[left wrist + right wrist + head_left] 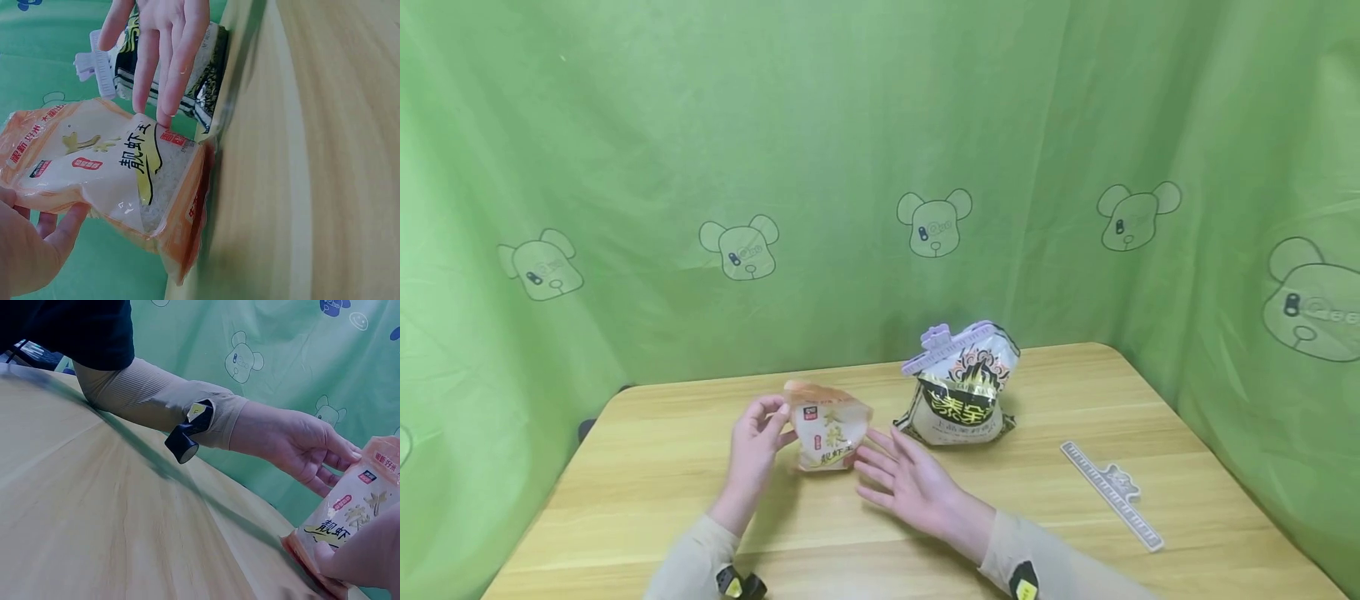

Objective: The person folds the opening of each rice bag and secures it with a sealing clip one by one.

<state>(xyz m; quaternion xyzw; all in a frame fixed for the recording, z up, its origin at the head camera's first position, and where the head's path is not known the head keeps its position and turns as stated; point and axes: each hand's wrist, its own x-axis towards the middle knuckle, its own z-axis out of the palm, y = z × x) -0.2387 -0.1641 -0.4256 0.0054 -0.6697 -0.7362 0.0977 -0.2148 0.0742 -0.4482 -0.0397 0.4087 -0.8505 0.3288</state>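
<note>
Green curtain (835, 125) with printed bear heads hangs behind a wood-grained bench (625, 500) in the lower half of the frame. At lower centre, an orange-and-white bag (833, 427) seems to stand on the bench. The left hand (755, 446) pinches its upper left edge; the right hand (917, 492), fingers straight and spread, is at its lower right side, the tips touching or just beside it. With one edge pinched, the slick film could slip and the bag slump; a hard push from the right hand could tip it. Right of centre, a black-and-white bag (958, 408) wearing a purple clip (947, 346) might be knocked by a wide swing; the pale clip (1112, 496) at lower right looks safer, well apart.
</note>
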